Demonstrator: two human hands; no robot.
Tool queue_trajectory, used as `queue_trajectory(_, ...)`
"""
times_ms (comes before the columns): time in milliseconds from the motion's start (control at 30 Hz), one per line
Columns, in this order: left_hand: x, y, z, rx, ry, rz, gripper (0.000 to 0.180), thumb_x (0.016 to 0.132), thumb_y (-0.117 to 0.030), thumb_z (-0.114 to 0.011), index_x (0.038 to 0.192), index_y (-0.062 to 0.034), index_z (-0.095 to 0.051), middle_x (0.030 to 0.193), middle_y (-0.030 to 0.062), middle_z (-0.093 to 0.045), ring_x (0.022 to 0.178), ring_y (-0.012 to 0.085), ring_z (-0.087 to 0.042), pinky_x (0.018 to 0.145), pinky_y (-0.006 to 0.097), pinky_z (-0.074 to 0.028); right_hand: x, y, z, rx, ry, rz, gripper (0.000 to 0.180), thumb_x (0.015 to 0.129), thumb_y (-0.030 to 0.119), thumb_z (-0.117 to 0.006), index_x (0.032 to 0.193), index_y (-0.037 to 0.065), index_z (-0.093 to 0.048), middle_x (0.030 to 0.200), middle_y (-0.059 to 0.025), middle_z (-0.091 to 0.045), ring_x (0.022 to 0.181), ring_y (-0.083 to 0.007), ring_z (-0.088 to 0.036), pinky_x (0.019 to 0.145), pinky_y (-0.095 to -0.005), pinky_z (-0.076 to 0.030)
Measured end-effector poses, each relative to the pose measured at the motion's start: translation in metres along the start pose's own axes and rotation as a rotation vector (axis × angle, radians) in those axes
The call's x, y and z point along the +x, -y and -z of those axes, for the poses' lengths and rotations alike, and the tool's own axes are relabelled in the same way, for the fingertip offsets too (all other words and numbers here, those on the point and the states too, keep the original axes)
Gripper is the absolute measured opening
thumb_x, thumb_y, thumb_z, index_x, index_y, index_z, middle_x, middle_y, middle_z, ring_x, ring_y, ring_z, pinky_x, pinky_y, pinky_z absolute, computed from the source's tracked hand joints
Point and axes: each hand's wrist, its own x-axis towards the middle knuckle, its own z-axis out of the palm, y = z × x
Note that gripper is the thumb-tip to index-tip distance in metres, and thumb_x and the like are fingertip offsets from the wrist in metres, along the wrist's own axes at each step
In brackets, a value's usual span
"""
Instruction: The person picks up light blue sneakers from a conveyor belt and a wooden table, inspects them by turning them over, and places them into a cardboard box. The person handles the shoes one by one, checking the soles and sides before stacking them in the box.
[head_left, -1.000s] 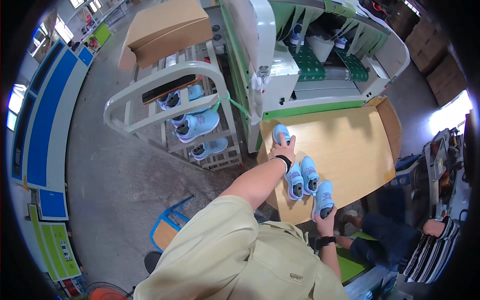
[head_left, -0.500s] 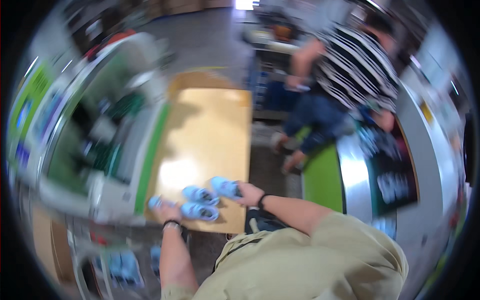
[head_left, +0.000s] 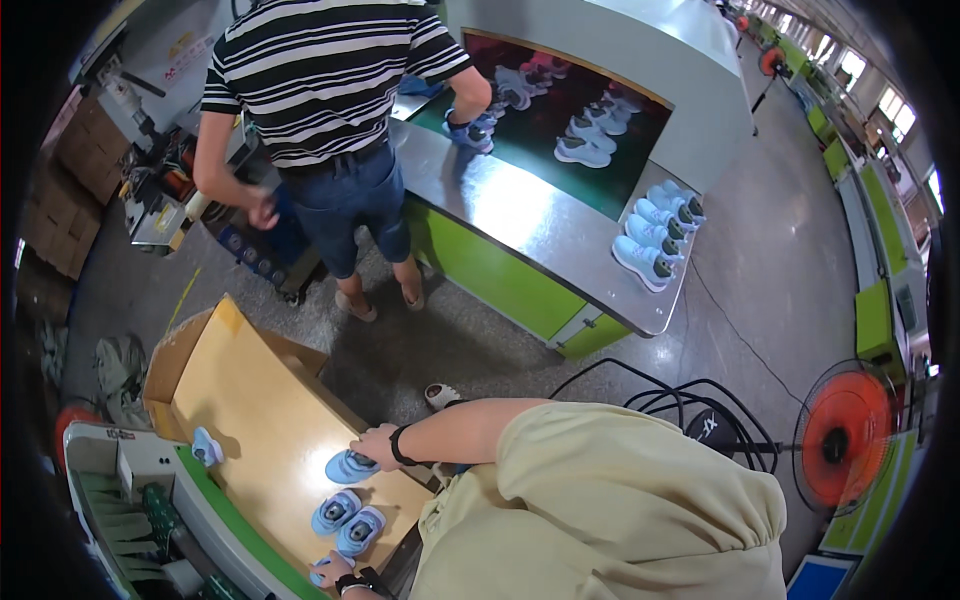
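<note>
My right hand (head_left: 377, 445) grips the collar end of a light-blue sneaker (head_left: 347, 468) on the tan tabletop (head_left: 250, 400). Closed on another blue sneaker (head_left: 318, 577), my left hand (head_left: 333, 570) is at the table's near edge; much of that shoe is hidden by the hand. Two more blue sneakers, one (head_left: 335, 511) slightly farther off and one (head_left: 361, 531) beside it, stand between my hands. Farther left, a single pale-blue shoe (head_left: 206, 447) sits by the green-edged machine.
A co-worker in a striped shirt (head_left: 330, 80) holds a blue shoe (head_left: 470, 130) over the metal counter (head_left: 560, 245). Shoes stand in rows on a dark conveyor (head_left: 590, 180); several more (head_left: 645, 250) line the counter's end. An orange fan (head_left: 846, 440) and black cables (head_left: 700, 390) are at right.
My view has swung to the right, bringing in the counter, its shoes and the fan. Both hands remain on their sneakers. The co-worker now stands more upright at the counter.
</note>
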Motion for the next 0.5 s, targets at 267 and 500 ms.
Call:
queue_trajectory(267,-0.051,-0.032,0.041,0.026,0.050,-0.004,0.100,0.076,-0.044,-0.078,0.157,-0.0144,-0.027,0.151,0.0315,-0.031,0.135,0.0450,-0.042,0.113,0.044,-0.036,-0.003,-0.017,-0.002,0.063,-0.066,0.109,0.065,0.076,0.035,-0.079,0.129,0.006,-0.055,0.122,-0.0221,-0.064,0.115,-0.0402,-0.061,0.096,-0.0469,-0.051)
queue_trajectory(500,-0.091,-0.063,0.060,-0.227,0.078,0.092,0.089,0.084,-0.028,-0.071,0.157,-0.0192,-0.021,0.156,0.0328,-0.010,0.122,0.0513,-0.053,0.106,0.049,-0.045,-0.012,-0.011,0.008,-0.033,-0.061,0.092,0.062,0.077,0.027,-0.074,0.130,0.006,-0.049,0.122,-0.0219,-0.062,0.116,-0.0408,-0.059,0.096,-0.0489,-0.050)
